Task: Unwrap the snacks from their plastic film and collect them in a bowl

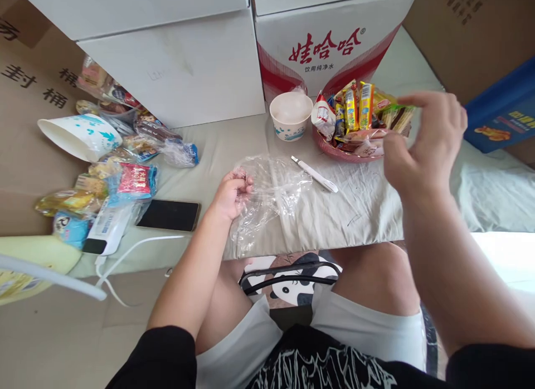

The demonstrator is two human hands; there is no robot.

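Note:
My left hand is closed on the edge of a clear plastic bag, which lies crumpled and spread over the cloth. Raised at the right side of a pink basket, my right hand has thumb and index finger apart with nothing visible between them. The basket is heaped with wrapped snacks, several in yellow packets; part of its right side is hidden behind that hand. A white utility knife rests between bag and basket. Behind it stands a white paper tub with a blue print.
White cartons stand along the back. At the left are a tipped paper tub, piled packaged snacks, a black phone and a white power strip with a cable. A blue box stands far right.

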